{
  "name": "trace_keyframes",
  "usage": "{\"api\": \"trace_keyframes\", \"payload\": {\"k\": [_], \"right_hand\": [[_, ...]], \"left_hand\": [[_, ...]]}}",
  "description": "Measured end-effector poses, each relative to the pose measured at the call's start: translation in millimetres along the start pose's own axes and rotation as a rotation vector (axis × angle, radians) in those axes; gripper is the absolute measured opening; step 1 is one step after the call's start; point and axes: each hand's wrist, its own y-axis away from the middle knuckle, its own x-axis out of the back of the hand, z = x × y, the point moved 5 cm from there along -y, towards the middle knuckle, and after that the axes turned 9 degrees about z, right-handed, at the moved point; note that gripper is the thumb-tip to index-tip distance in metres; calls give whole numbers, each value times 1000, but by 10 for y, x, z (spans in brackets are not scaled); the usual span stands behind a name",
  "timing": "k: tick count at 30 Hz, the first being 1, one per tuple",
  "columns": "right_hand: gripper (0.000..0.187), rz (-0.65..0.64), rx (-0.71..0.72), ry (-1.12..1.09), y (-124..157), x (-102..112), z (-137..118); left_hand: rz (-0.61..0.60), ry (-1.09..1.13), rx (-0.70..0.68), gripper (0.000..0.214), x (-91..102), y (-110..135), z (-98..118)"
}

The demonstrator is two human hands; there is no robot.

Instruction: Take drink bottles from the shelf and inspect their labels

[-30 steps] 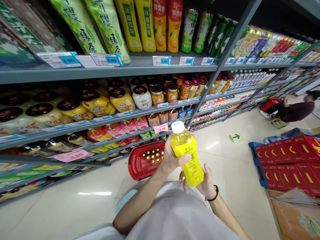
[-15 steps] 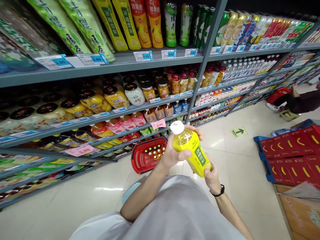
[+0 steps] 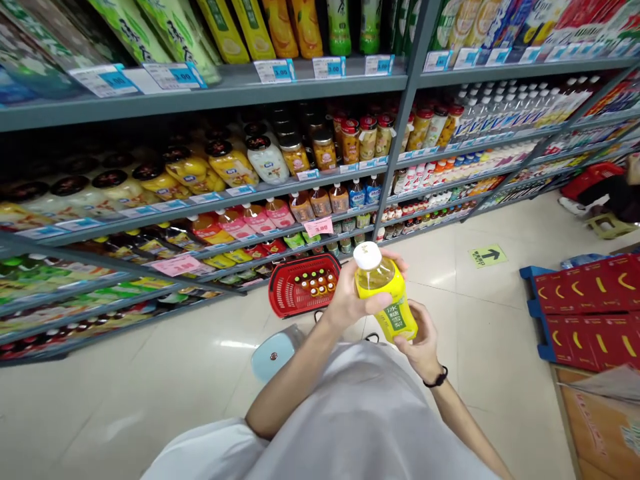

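Grey shelves [image 3: 325, 88] stretch away before me. Floor [image 3: 480, 320]: pale, glossy tiles, reflecting light [image 3: 237, 345]; arrow sticker [image 3: 488, 256]; low stool [image 3: 611, 225] farther off.

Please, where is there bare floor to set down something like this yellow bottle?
Bare floor shows between the red basket and the blue pallet, around the arrow sign, and left of the light-blue object. Crowded: the shelves, lined with jars, and the basket, holding several small bottles.
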Motion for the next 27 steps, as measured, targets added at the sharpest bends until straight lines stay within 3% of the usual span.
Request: {"api": "trace_keyframes", "payload": {"k": [4,7,13,20,27], "right_hand": [[61,-57,-63,9,26,16,-6],[63,-183,-116,-18,10,-8,-27],[73,-380,-68,101,-31,14,-161],[74,-272,11,157,-3,141,-151],[82,-172,169,225,13,240,-162]], "left_hand": [[86,38,37,50,8,10,-49],[193,42,76,50,55,-18,-86],[367,92,153,46,242,-38,-230],[366,128,217,48,203,-76,-326],[323,152,189,48,80,-130,-348]]}}
